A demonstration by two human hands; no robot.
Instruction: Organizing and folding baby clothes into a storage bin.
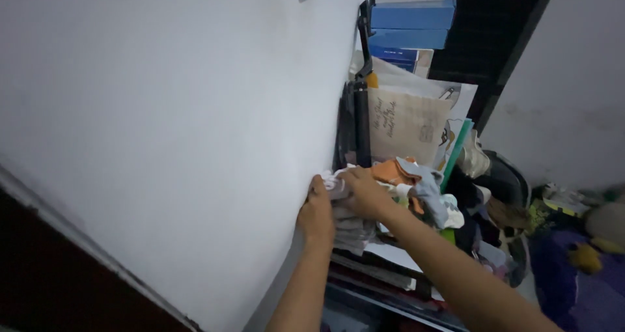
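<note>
Here both hands, left point(317, 213) & right point(366, 192), grip crumpled grey-white cloth point(338, 187) by wall point(163, 110).

Two hands point(317, 215), perhaps three blue boxes point(412, 14), one beige paper bag point(403, 125).

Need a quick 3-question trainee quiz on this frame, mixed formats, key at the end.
1. True or false: both hands rest on the bundle of grey and white cloth beside the white wall.
2. Multiple choice: what stands highest on the cluttered pile? A) blue boxes B) orange cloth C) beige printed paper bag
3. Fill in: the left hand lies between the right hand and the ____.

Key: 1 true; 2 A; 3 wall.
</note>
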